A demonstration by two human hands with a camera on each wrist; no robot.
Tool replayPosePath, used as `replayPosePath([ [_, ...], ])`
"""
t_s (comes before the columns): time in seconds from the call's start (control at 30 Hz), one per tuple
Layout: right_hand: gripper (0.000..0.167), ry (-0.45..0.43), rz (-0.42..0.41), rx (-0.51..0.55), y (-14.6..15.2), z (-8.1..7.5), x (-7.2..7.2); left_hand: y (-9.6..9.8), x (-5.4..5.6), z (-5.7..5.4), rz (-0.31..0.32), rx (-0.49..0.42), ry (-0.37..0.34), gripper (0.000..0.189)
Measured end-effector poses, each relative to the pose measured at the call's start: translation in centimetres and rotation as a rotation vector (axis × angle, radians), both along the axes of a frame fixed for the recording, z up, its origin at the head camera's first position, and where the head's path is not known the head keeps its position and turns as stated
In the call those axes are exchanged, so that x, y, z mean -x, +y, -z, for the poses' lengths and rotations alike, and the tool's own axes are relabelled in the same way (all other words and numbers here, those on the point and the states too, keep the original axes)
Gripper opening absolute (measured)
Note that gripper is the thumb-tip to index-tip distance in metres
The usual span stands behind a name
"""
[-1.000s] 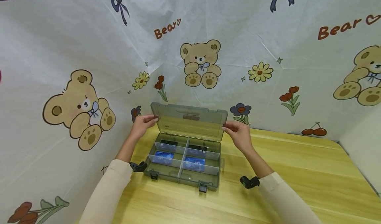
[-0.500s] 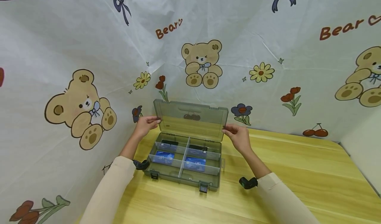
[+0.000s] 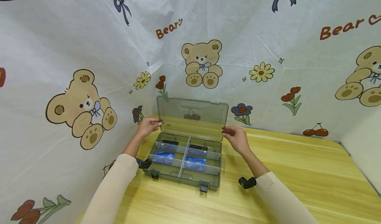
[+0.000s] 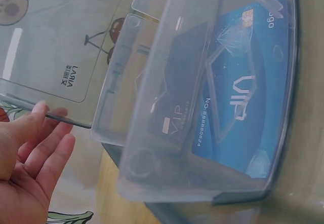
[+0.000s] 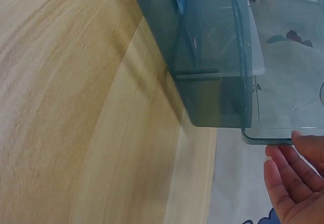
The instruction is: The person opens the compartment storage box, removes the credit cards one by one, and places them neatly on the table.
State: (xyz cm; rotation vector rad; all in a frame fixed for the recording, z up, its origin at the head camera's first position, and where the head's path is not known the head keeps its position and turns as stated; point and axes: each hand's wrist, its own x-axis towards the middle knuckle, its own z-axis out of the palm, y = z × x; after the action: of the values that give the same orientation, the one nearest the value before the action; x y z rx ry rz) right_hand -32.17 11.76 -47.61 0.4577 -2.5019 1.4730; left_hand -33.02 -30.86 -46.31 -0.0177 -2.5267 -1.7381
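A grey translucent compartment box (image 3: 190,182) sits on the table with its hinged lid (image 3: 193,116) raised at the back. My left hand (image 3: 148,126) pinches the lid's left edge. Thumb and fingertips of my right hand (image 3: 237,139) hold its right edge. Clear dividers split the box into several compartments. Blue cards (image 3: 194,163) marked VIP lie in the middle row, and dark cards (image 3: 170,142) lie in the back row. In the left wrist view the left hand (image 4: 35,158) has its fingers at the lid's rim. The right hand (image 5: 298,176) grips the lid's rim in the right wrist view.
Two unfastened latches (image 3: 203,186) hang at the box's front wall. The wood-patterned table (image 3: 285,177) extends to the right. A white sheet (image 3: 232,25) printed with bears and flowers stands close behind the lid and along the left side.
The lid has swung farther back, its top edge rising in the head view. Both hands have moved with it, the left slightly to the right. The box and cards stay in place.
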Motion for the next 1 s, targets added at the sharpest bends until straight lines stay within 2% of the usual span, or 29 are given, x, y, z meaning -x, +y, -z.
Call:
replayPosePath([
  [0.17,0.024,0.012,0.006,-0.017,-0.20,-0.01,0.16,0.01,0.38,-0.11,-0.016,0.033,0.001,0.032],
  [0.57,0.027,-0.058,0.017,0.011,-0.48,0.01,0.69,0.00,0.60,-0.86,-0.020,0.095,-0.042,0.030],
  [0.8,0.027,-0.148,0.020,0.059,-0.35,0.51,0.83,0.26,0.64,-0.76,-0.009,0.154,-0.058,0.029],
  [1.0,0.028,-0.202,0.021,0.057,-0.07,0.82,0.96,0.86,0.91,-0.57,0.016,0.162,-0.096,0.030],
])
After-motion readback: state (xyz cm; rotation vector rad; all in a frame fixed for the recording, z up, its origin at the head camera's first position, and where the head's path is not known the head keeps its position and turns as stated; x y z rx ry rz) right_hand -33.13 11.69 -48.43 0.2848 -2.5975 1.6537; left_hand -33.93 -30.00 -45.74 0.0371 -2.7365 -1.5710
